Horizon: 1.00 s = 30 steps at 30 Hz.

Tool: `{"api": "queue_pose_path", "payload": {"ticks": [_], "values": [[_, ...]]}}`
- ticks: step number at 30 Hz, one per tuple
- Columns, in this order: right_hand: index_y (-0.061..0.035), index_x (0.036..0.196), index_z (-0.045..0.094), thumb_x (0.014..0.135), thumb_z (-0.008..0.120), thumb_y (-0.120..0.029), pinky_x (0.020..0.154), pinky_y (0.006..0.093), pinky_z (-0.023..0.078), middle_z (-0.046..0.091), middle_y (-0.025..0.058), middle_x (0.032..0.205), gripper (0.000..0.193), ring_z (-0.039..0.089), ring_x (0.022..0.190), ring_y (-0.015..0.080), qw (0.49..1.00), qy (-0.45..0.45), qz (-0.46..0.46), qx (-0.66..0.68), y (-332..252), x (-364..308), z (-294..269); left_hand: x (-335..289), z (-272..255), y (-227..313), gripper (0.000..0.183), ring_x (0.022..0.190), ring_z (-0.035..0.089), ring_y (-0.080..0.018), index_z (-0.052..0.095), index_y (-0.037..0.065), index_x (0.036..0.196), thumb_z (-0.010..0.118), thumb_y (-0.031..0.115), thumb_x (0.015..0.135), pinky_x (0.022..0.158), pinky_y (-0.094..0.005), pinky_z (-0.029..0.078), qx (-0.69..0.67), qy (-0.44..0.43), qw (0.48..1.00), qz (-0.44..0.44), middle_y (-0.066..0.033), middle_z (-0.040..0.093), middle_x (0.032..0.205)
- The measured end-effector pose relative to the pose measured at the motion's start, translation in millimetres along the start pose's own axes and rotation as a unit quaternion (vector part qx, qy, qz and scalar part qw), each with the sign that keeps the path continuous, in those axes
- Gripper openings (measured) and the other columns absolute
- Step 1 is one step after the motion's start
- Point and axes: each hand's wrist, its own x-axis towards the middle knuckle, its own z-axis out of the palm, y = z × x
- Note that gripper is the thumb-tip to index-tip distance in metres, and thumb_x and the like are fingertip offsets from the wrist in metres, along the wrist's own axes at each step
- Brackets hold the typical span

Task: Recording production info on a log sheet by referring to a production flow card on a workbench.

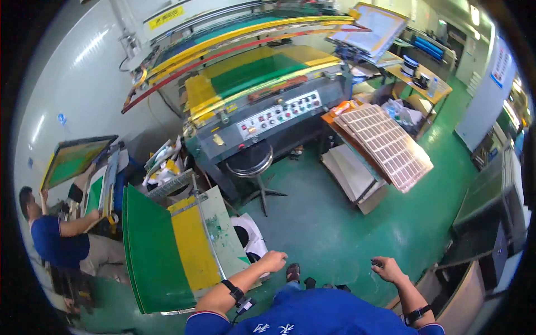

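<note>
My left hand (273, 261) hangs in the air, fingers curled in, to the right of a large frame with a green and yellow mesh (162, 245). No object shows in it. A pale board (221, 226) with green smears lies beside the mesh, nearest to that hand. My right hand (387, 269) is raised over the green floor, fingers half bent and apart, with dark fingertips. It touches nothing that I can see. Both forearms wear black straps; a small device and cable hang from the left one.
A printing machine (279, 120) with a knobbed panel stands ahead, a round stool (251, 164) before it. Stacked grid-patterned sheets (385, 145) overhang a low table to the right. Another person (61, 237) works at a frame on the left. Cabinets and panels (486, 212) line the right.
</note>
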Motion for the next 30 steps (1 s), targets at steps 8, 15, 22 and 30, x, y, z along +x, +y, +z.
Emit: {"api": "queue_pose_path", "payload": {"ticks": [8, 15, 22, 30], "values": [[0.0002, 0.118, 0.067, 0.086, 0.072, -0.020, 0.085, 0.0415, 0.056, 0.071, 0.0211, 0.109, 0.038, 0.071, 0.095, 0.0338, 0.997, -0.060, -0.057, -0.010, -69, 158, -16, 8, -59, -95, 0.030, 0.092, 0.069, -0.0368, 0.073, 0.010, 0.110, 0.059, 0.024, 0.086, 0.084, -0.0436, 0.054, -0.071, 0.077, 0.986, -0.127, -0.0193, 0.072, 0.098], [0.0017, 0.114, 0.068, 0.085, 0.073, -0.017, 0.082, 0.0405, 0.056, 0.071, 0.0221, 0.104, 0.035, 0.072, 0.091, 0.0319, 0.995, -0.051, -0.087, 0.000, -85, 321, -59, 95, -170, -111, 0.028, 0.095, 0.068, -0.0395, 0.074, 0.007, 0.104, 0.057, 0.020, 0.086, 0.090, -0.0470, 0.052, -0.088, 0.134, 0.973, -0.166, -0.0218, 0.071, 0.099], [0.0017, 0.116, 0.067, 0.085, 0.072, -0.012, 0.076, 0.0372, 0.055, 0.072, 0.0218, 0.101, 0.034, 0.071, 0.082, 0.0276, 0.989, -0.068, -0.133, -0.011, -123, 481, -123, 166, -353, -152, 0.025, 0.090, 0.070, -0.0350, 0.072, 0.007, 0.104, 0.066, 0.022, 0.086, 0.083, -0.0425, 0.054, -0.070, 0.267, 0.952, -0.132, -0.0188, 0.072, 0.097], [0.0028, 0.116, 0.067, 0.086, 0.071, -0.006, 0.074, 0.0340, 0.054, 0.071, 0.0190, 0.098, 0.031, 0.069, 0.083, 0.0253, 0.982, -0.026, -0.186, 0.022, -164, 621, -162, 232, -603, -281, 0.022, 0.081, 0.069, -0.0245, 0.075, 0.006, 0.097, 0.062, 0.020, 0.084, 0.073, -0.0364, 0.051, -0.160, 0.469, 0.834, -0.243, -0.0131, 0.074, 0.087]]}}
